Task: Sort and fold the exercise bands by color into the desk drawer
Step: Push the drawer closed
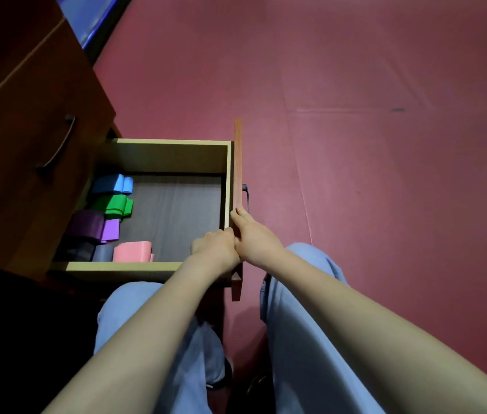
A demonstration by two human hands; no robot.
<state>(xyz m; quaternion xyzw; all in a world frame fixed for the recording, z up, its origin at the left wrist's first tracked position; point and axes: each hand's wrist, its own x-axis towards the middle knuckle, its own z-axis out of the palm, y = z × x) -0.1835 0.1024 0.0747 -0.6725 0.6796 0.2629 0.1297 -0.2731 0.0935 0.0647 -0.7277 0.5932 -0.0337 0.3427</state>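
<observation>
1. Both my hands press on the drawer front: left hand curled at its inner edge, right hand flat against its outer face.
2. Folded bands lie leftward in the drawer: blue band, green band, purple band, pink band.
3. Closing looks like a leftward push along the drawer's length.

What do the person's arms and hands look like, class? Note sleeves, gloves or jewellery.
Both forearms are bare up to the frame edge: no sleeves show. The left hand and right hand wear no gloves, and no rings, watch or bracelets show.
</observation>
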